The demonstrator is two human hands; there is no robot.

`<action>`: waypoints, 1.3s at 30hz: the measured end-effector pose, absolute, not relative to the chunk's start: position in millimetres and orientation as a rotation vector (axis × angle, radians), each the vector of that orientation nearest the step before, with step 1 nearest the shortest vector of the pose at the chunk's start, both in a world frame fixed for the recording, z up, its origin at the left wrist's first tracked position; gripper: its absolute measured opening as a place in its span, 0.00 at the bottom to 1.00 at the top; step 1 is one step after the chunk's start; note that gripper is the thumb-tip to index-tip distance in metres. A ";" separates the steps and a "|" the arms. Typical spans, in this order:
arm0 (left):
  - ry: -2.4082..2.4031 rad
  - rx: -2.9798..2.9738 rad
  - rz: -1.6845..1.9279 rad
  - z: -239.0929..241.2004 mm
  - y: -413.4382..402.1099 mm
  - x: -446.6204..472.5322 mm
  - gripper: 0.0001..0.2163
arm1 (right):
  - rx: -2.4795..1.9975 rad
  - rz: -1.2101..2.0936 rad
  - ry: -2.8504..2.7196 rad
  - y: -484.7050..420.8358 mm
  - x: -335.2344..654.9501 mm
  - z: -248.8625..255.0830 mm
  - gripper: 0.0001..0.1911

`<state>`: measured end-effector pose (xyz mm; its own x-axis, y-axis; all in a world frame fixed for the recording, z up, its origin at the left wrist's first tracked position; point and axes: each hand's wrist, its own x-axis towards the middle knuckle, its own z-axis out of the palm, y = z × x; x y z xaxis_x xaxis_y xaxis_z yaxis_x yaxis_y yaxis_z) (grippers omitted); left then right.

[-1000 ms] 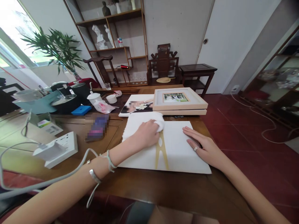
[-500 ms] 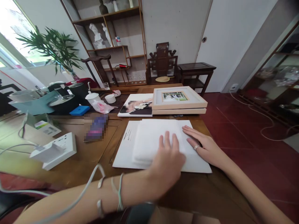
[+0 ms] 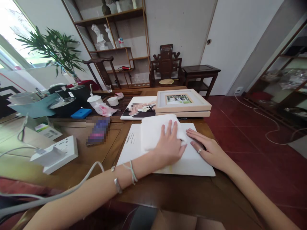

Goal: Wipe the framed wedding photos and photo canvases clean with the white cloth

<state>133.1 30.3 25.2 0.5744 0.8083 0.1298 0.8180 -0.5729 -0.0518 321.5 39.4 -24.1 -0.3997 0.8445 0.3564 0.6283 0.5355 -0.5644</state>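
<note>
My left hand (image 3: 169, 143) lies on a folded white cloth (image 3: 151, 134), three fingers stretched and apart on its surface. The thumb side is bent down near the cloth's right edge. Under the cloth is a white flat board (image 3: 129, 153) with small print at its upper left and a faint yellowish mark near its front edge. My right hand (image 3: 207, 148), with a ring on one finger, rests on the right edge of the board, its fingers extended.
Behind the board stand stacked wooden picture frames (image 3: 183, 108) and a photo panel (image 3: 136, 108). To the left are a power strip (image 3: 61, 155) with cables, a small open box (image 3: 45, 127), a blue box (image 3: 81, 113), a white teapot (image 3: 94, 99) and a blurred-out flat item (image 3: 98, 131).
My left hand has moved the white cloth away from me, toward the picture frames, baring the front part of the board. My right hand stays in place.
</note>
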 end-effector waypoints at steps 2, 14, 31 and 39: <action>-1.349 -2.691 -0.093 26.2 37.0 134.8 0.20 | -1.163 0.456 -2.146 39.7 321.8 -24.3 0.21; -1.039 -2.690 -0.036 26.1 -69.8 155.2 0.17 | -1.154 0.477 -2.148 38.9 321.2 -21.4 0.23; -1.210 -2.516 0.046 20.7 -11.9 162.5 0.18 | -1.149 0.429 -2.121 41.2 322.3 -25.8 0.23; -1.019 -2.652 -0.097 21.2 -76.4 166.3 0.19 | -1.100 0.480 -2.127 40.1 323.1 -24.5 0.25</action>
<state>166.3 -76.4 21.2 0.7465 0.6439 0.1675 0.6639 -0.7045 -0.2509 323.1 40.1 -24.5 -0.4075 0.8188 0.4045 0.5660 0.5740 -0.5917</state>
